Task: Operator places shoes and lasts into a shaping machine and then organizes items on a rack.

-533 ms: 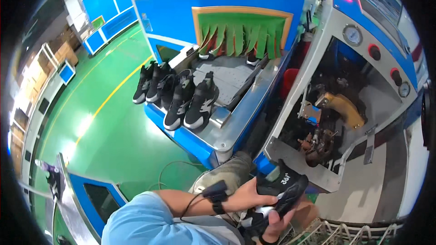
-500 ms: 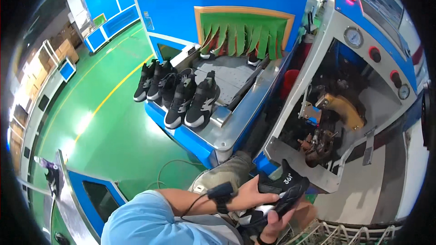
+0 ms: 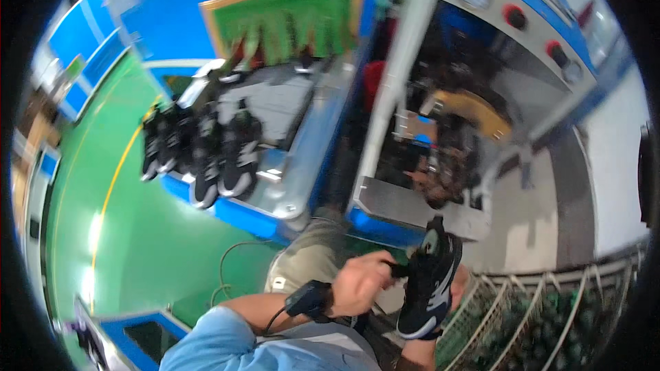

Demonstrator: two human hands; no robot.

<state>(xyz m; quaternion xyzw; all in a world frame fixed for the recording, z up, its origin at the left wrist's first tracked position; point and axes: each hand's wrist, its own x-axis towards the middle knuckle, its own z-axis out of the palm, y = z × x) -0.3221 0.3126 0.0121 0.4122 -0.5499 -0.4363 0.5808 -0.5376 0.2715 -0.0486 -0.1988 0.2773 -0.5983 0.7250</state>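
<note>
A black high-top sneaker point(image 3: 432, 278) with white side stripes and a pale toe edge is upright in front of me, its toe toward me. My right hand point(image 3: 459, 287) grips it from the far right side, mostly hidden behind the shoe. At the sneaker's left side, my left hand point(image 3: 362, 282) is closed on a black strap point(image 3: 397, 270) that reaches to the shoe. Motion blurs the left fingers, and where the strap joins the shoe is unclear.
Several black sneakers point(image 3: 240, 158) stand on the metal end of a blue machine with a green strip curtain point(image 3: 285, 27). Right of it is an open-fronted machine with a yellow curved part point(image 3: 474, 111). A wire basket point(image 3: 502, 309) of dark pieces sits at lower right.
The sneaker has turned from lying tilted across my hands to upright with its side showing. My left hand has moved off its upper onto the strap. The view has swung right.
</note>
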